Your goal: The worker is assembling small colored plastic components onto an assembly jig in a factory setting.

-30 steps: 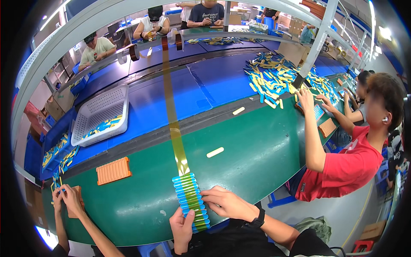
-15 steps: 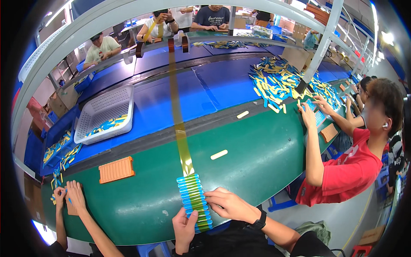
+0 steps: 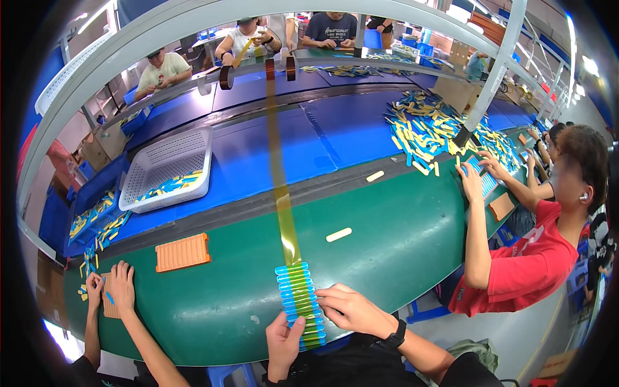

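A ladder-like row of short, rounded blue sticks [image 3: 284, 287] lies near the front edge of the green table, with a band of yellow-amber tape [image 3: 288, 248] running along its middle. My left hand [image 3: 284, 338] grips the row low on its left side, thumb on top, its other fingers partly hidden beneath. At the right ends of the sticks, my right hand [image 3: 353, 311] has its curled fingers closed on the edge. Beyond the row, the tape stretches up to rolls [image 3: 271, 69] on an overhead bar.
Loose yellow sticks [image 3: 339, 235] lie on the green table [image 3: 400, 238]. An orange grooved tray [image 3: 183, 253] is at left; a white basket [image 3: 169, 161] stands behind it. A blue-and-yellow stick pile [image 3: 422, 132] lies far right. Co-workers' hands [image 3: 119, 287] work at left and right [image 3: 474, 184].
The whole view has shifted slightly, so things sit a little further right. My hands keep nearly the same hold on the row of sticks. The left neighbour's fingers have spread.
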A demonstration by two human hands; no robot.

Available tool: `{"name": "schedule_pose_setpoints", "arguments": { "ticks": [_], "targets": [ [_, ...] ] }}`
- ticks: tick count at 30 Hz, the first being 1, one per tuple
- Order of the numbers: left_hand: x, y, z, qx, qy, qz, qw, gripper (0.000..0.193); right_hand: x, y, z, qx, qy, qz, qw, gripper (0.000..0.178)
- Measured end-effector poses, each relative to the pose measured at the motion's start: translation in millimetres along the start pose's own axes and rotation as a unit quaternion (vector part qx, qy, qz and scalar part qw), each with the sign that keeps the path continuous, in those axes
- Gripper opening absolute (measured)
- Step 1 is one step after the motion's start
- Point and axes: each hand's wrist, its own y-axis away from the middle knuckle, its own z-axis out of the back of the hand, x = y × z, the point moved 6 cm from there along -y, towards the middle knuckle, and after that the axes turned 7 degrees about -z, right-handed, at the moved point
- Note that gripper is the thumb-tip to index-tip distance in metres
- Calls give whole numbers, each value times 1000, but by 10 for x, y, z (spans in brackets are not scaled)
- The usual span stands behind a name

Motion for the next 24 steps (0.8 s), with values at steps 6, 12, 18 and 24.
{"name": "schedule_pose_setpoints", "arguments": {
  "ticks": [6, 12, 18, 24],
  "targets": [
    [-7, -11, -10, -3, 0, 3, 1000, 27, -19, 12, -16, 13, -4, -17, 1000, 22],
    [-38, -1, -13, -5, -13, 1, 1000, 25, 9, 3, 2, -3, 3, -2, 1000, 22],
    [-35, -1, -25, -3, -14, -1, 1000, 25, 2, 14, 4, -12, 5, 6, 1000, 22],
    [-20, -4, -10, -7, -16, -3, 1000, 25, 19, 17, 7, -15, 8, 5, 1000, 23]
  ]
}}
